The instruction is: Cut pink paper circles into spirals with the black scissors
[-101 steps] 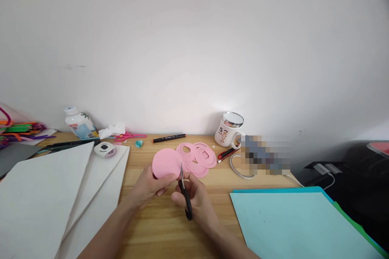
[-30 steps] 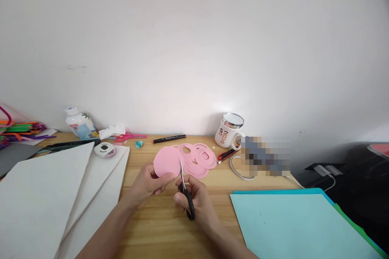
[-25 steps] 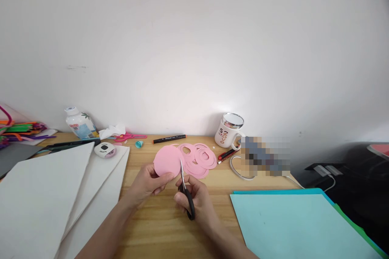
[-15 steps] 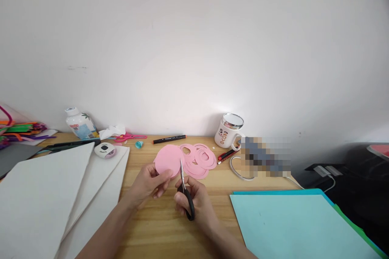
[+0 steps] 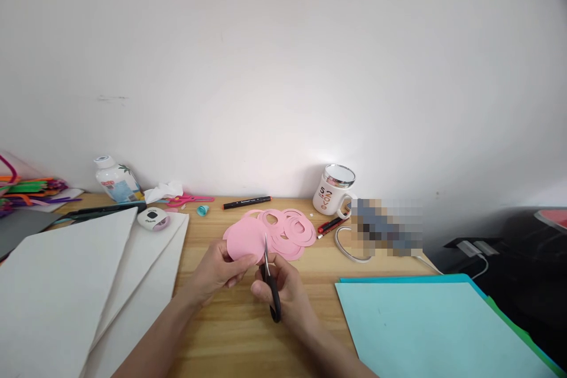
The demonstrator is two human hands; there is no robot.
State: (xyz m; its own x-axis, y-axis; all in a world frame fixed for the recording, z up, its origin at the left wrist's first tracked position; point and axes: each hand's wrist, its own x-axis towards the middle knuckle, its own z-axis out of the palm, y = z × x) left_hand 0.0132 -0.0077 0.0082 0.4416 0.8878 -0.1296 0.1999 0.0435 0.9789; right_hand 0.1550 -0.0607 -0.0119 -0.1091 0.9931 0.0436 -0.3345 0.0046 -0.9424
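Note:
My left hand (image 5: 224, 269) pinches a round piece of pink paper (image 5: 247, 239) by its lower edge, thumb on top. In my right hand (image 5: 283, 286) is a pair of black-handled scissors (image 5: 274, 301), blades pointing away from me. The blades lie at the right edge of the pink piece. Behind it, several pink paper rings (image 5: 301, 230) overlap on the wooden table. Part of that pile is hidden by the held piece.
White sheets (image 5: 57, 289) cover the left side, with a white-pink device (image 5: 153, 219) on them. Turquoise sheets (image 5: 420, 325) lie at front right. Along the wall stand a bottle (image 5: 116, 180) and a mug (image 5: 330, 192). A black marker (image 5: 247, 203) and pink scissors (image 5: 195, 199) lie at the back.
The pink piece has tilted and shifted slightly down in my left hand. The scissors have turned a little in my right hand, staying at the paper's right edge.

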